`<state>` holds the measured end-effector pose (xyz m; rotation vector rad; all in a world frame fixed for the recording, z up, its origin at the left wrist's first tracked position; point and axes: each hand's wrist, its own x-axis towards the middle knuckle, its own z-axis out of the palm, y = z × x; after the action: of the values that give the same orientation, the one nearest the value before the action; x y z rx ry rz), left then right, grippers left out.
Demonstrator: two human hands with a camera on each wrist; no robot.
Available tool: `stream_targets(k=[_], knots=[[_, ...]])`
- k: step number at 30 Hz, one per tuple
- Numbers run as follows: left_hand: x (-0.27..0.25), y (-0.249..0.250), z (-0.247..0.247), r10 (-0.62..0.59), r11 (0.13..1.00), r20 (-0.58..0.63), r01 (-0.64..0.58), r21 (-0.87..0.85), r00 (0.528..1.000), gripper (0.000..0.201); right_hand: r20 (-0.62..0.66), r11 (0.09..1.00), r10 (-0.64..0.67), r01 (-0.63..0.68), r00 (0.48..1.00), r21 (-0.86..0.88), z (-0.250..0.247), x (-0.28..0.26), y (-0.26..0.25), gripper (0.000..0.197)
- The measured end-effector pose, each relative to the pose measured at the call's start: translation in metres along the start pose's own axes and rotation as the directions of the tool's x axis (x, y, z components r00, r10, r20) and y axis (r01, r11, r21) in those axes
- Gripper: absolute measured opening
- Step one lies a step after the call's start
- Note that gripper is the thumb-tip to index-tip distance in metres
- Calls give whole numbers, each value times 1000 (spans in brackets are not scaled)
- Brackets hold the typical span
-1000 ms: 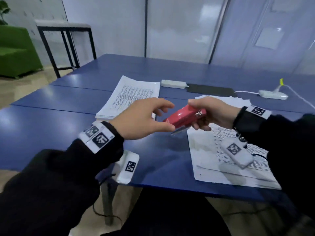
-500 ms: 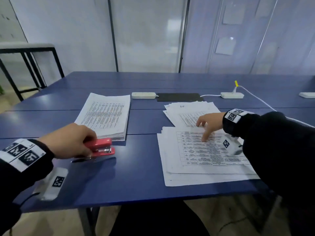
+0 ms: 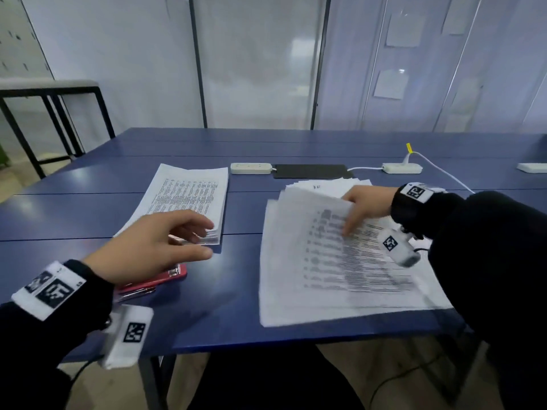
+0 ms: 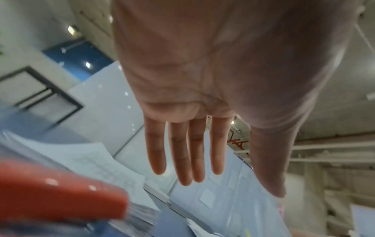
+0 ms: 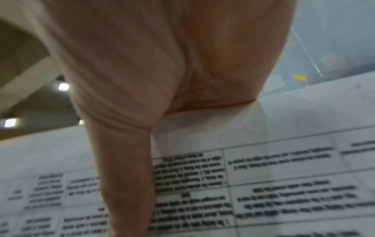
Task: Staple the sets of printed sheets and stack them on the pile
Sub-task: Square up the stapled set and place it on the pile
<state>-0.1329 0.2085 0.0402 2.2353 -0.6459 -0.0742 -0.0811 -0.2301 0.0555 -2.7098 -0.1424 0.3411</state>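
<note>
The red stapler (image 3: 165, 278) lies on the blue table (image 3: 222, 297) at the near left; the left wrist view shows it blurred as well (image 4: 61, 192). My left hand (image 3: 207, 239) hovers just above it, holding nothing, fingers (image 4: 180, 152) straight. Beyond that hand is the neat pile of printed sheets (image 3: 186, 199). To the right, loose printed sheets (image 3: 325, 261) lie fanned. My right hand (image 3: 355, 214) pinches the top sheets at their far edge and lifts them, thumb (image 5: 125, 176) pressed on the printed face (image 5: 263, 176), fingers hidden behind the paper.
Two white power strips (image 3: 251, 168) (image 3: 402, 168) and a flat black pad (image 3: 310, 171) lie behind the papers, with a white cable trailing right. Another white strip (image 3: 532, 167) sits at the right edge. A black-framed bench (image 3: 50, 87) stands off to the left.
The stapler passed from my right hand to my left, which set it down and let go. My right hand reached the loose sheets and has lifted their top edge.
</note>
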Motion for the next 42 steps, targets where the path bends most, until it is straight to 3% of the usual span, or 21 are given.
stream_targets(k=[3, 6, 10, 14, 17, 21, 23, 25, 29, 31, 33, 36, 40, 42], knots=[[8, 14, 22, 13, 956, 25, -5, -294, 1000, 73, -225, 929, -47, 125, 973, 349, -18, -24, -11, 31], [26, 24, 40, 4, 880, -57, -31, -474, 998, 66, -385, 709, -43, 300, 922, 638, -26, -42, -25, 52], [57, 46, 46, -106, 663, -271, -135, -737, 957, 42, -512, 450, -3, 458, 859, 766, -26, -50, -49, 25], [75, 80, 25, -157, 665, -496, -280, -693, 854, 11, -537, 352, 30, 494, 843, 795, -27, -48, -63, 21], [84, 102, 5, -147, 653, -610, -386, -651, 779, 7, -531, 317, -4, 505, 847, 803, -34, -47, -73, 33], [96, 123, -4, -120, 695, -679, -427, -578, 724, 14, -562, 251, -21, 549, 827, 797, -37, -43, -93, 46], [101, 130, -1, -80, 760, -683, -399, -513, 726, 22, -599, 247, 8, 579, 800, 777, -42, -37, -102, 60], [103, 137, -3, -21, 798, -639, -372, -474, 769, 22, -638, 275, 46, 604, 769, 748, -50, -34, -109, 75], [113, 129, -17, 56, 849, -515, -312, -426, 855, 46, -675, 304, 35, 635, 737, 710, -57, -33, -114, 61], [111, 124, -13, 90, 865, -416, -278, -418, 905, 43, -673, 360, 34, 619, 739, 698, -47, -30, -111, 67], [107, 116, -3, 98, 873, -350, -249, -419, 932, 34, -658, 405, 22, 595, 753, 694, -31, -27, -104, 55], [106, 98, 8, 14, 871, -342, -180, -458, 939, 32, -618, 438, 36, 544, 785, 716, -8, -24, -93, 32], [105, 76, 21, -91, 837, -402, -149, -527, 911, 38, -589, 460, 40, 509, 807, 728, 5, -18, -92, 31], [104, 76, 23, -113, 807, -439, -176, -564, 891, 36, -615, 457, 53, 529, 786, 715, 5, -15, -97, 32]])
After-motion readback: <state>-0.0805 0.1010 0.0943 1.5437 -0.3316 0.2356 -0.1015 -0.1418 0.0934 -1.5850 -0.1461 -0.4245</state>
